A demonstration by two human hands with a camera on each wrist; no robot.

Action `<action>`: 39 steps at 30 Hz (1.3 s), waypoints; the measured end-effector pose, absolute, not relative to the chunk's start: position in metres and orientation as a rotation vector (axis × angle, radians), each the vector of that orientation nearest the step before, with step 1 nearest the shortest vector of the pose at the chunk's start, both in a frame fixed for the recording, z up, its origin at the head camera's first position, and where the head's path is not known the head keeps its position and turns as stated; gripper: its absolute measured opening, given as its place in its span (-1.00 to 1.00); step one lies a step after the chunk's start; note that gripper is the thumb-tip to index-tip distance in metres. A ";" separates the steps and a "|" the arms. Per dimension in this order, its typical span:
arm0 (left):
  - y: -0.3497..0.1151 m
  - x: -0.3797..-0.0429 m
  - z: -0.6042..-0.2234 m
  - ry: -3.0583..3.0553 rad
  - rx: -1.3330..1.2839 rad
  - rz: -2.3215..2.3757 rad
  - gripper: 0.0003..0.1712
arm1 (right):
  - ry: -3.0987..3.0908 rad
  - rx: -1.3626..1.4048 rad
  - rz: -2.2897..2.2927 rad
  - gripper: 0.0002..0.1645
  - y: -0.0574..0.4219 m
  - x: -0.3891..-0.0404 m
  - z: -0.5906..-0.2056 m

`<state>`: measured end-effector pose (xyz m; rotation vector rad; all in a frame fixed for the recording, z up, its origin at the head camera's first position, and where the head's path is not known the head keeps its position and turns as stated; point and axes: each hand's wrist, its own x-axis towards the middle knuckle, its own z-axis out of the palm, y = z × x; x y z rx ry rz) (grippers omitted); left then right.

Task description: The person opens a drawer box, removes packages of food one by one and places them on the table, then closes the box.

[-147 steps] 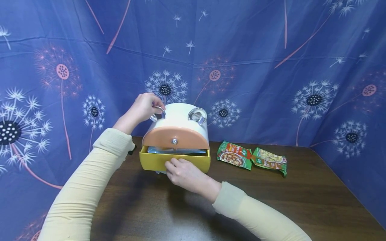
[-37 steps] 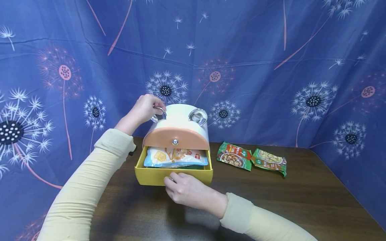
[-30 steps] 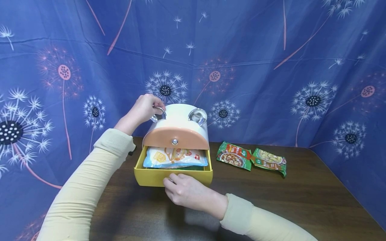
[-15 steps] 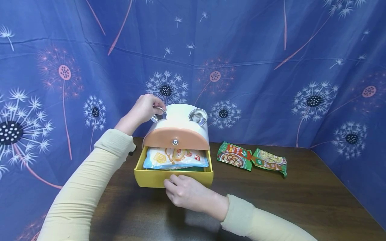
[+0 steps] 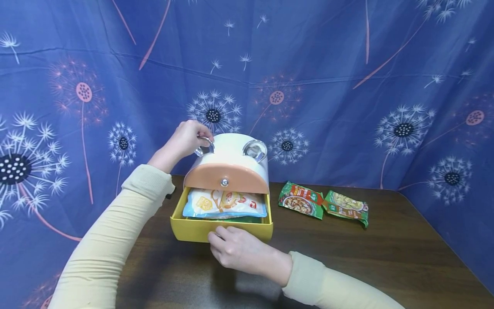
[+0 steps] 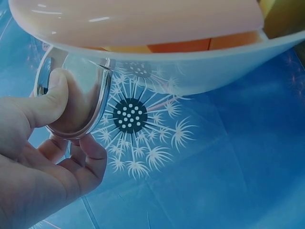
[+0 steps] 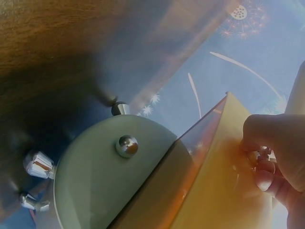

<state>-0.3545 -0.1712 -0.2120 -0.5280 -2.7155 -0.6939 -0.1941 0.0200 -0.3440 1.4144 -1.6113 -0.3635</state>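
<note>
A small white chest (image 5: 235, 143) shaped like an alarm clock stands on the table, with round silver ears on top. My left hand (image 5: 188, 137) grips its left silver ear (image 6: 81, 95), thumb on the face and fingers curled beneath. The yellow middle drawer (image 5: 189, 231) stands pulled out toward me. My right hand (image 5: 241, 252) pinches the small metal knob (image 7: 263, 153) on that drawer's front. Inside lies a white and light-blue food packet (image 5: 221, 205), with something green partly hidden under it. Above, the orange drawer (image 5: 206, 177) is closed; the green bottom drawer (image 7: 95, 167) is closed too.
Two green and red food packets, a left one (image 5: 301, 200) and a right one (image 5: 347, 207), lie right of the chest on the dark wooden table (image 5: 386, 266). A blue dandelion-print cloth (image 5: 328, 107) hangs behind and at both sides.
Compared with about five seconds ago, the yellow drawer has come farther out with my right hand, showing the packet inside. Over the last second it slid only slightly more. My left hand kept its place.
</note>
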 end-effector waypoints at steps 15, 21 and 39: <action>-0.169 -0.351 -0.213 -2.710 -0.495 -0.644 -0.89 | -1.627 1.421 -0.376 -0.45 0.022 -0.192 -0.345; -0.168 -0.349 -0.214 -2.713 -0.486 -0.641 -0.89 | -1.662 1.433 -0.370 -0.43 0.023 -0.202 -0.360; -0.168 -0.348 -0.213 -2.716 -0.467 -0.649 -0.88 | -1.675 1.467 -0.313 -0.68 0.036 -0.191 -0.324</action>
